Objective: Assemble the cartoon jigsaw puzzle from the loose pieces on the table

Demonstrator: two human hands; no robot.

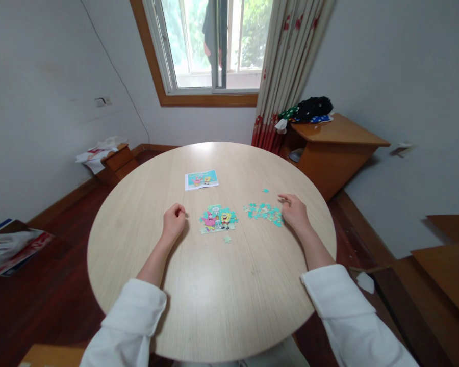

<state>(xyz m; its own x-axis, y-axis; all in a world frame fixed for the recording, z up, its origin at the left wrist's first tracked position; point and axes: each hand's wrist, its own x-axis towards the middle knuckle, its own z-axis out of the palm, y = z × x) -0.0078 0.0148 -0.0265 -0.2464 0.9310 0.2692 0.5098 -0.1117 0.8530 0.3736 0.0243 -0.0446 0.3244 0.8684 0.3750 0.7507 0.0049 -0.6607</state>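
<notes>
A partly joined cartoon jigsaw puzzle (217,220) lies flat on the round table, with pink, yellow and teal figures. To its left rests my left hand (174,221), fingers curled closed; whatever they hold, if anything, is hidden. My right hand (294,211) is at the right edge of a spread of loose teal puzzle pieces (263,210), its index finger stretched out and nothing visible in it. One pale puzzle piece (227,239) sits just below the joined part. A single teal piece (266,190) lies above the spread. Behind the puzzle is a printed reference picture (202,179).
The round wooden table (222,295) fills the middle of the view. A wooden cabinet (329,148) with dark cloth (313,108) on top stands at the back right, beside a curtain (283,61). Bags and papers (13,247) lie on the floor at the left.
</notes>
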